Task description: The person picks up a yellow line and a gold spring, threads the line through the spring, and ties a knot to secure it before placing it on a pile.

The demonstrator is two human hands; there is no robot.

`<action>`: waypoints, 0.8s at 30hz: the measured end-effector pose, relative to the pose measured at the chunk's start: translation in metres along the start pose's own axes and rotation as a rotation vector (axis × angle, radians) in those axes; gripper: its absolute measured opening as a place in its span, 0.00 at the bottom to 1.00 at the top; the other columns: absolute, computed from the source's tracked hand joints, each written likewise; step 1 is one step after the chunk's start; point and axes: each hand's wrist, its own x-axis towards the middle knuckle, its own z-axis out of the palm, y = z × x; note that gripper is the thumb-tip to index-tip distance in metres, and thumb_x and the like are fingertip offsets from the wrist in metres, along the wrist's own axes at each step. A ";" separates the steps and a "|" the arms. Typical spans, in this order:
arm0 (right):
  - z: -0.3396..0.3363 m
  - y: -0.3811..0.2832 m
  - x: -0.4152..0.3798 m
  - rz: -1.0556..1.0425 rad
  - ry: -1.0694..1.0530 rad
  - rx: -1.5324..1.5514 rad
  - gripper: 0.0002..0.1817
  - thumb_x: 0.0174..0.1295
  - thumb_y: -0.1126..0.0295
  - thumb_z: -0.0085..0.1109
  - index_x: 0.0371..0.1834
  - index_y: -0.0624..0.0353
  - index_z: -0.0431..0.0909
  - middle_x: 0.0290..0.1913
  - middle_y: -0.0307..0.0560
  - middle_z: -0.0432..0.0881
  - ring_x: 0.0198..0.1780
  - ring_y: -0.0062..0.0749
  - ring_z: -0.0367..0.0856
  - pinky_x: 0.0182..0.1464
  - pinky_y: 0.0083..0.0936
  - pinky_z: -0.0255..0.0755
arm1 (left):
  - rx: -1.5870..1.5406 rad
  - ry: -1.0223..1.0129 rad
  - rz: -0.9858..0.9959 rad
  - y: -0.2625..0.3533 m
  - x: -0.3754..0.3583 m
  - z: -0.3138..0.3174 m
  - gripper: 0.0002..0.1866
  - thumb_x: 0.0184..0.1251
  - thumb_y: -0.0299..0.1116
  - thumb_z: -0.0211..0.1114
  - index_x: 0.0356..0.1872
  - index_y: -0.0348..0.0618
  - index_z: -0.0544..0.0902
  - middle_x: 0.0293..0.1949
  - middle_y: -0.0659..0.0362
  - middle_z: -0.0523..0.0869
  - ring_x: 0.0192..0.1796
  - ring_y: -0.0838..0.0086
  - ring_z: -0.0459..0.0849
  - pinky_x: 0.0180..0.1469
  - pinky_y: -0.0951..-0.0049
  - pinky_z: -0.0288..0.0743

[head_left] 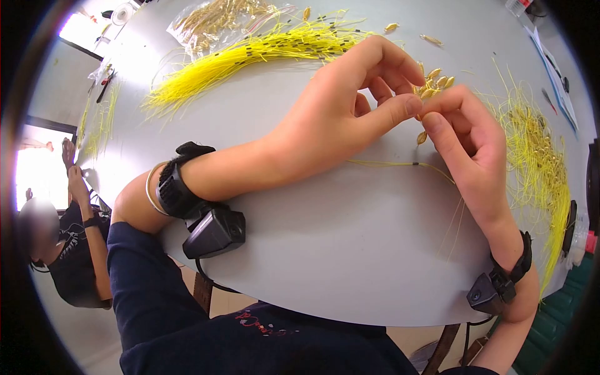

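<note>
My left hand (pixel 359 100) reaches in from the left with curled fingers, its thumb tip beside the right fingertips. Whatever lies between its thumb and fingers is hidden. My right hand (pixel 472 140) pinches thumb and forefinger together at a small gold leaf-shaped charm (pixel 422 137), which shows just below the pinch. Behind the fingertips is a cluster of gold charms (pixel 431 87). A thin yellow cord (pixel 381 163) with a small dark bead (pixel 415 164) runs under the hands toward my right palm.
A bundle of yellow cords (pixel 212 72) lies across the back, by a plastic bag (pixel 219 22) of gold pieces. At right are tangled cords with gold charms (pixel 531 137) and papers (pixel 550 75). Loose charms (pixel 431 40) lie behind. Another person (pixel 78 250) sits at left.
</note>
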 end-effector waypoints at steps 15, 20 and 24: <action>0.002 0.000 0.000 -0.022 0.022 0.013 0.02 0.65 0.75 0.51 0.34 0.59 0.69 0.21 0.28 0.67 0.22 0.06 0.58 0.24 0.10 0.49 | -0.036 -0.028 -0.004 0.000 0.000 0.000 0.18 0.66 0.33 0.62 0.52 0.42 0.68 0.37 0.64 0.77 0.43 0.85 0.76 0.44 0.81 0.71; -0.001 -0.001 0.000 -0.036 0.026 -0.058 0.02 0.65 0.75 0.50 0.34 0.58 0.69 0.21 0.27 0.65 0.22 0.06 0.56 0.24 0.10 0.48 | -0.042 -0.046 -0.010 0.000 0.000 -0.001 0.18 0.65 0.31 0.62 0.53 0.42 0.67 0.36 0.64 0.77 0.42 0.84 0.76 0.44 0.81 0.71; -0.003 -0.001 0.000 -0.037 0.020 -0.093 0.02 0.65 0.75 0.50 0.34 0.58 0.69 0.21 0.27 0.66 0.22 0.06 0.56 0.23 0.11 0.48 | -0.059 -0.047 0.003 -0.001 0.000 -0.001 0.18 0.65 0.29 0.62 0.53 0.41 0.67 0.36 0.64 0.77 0.42 0.84 0.76 0.45 0.80 0.71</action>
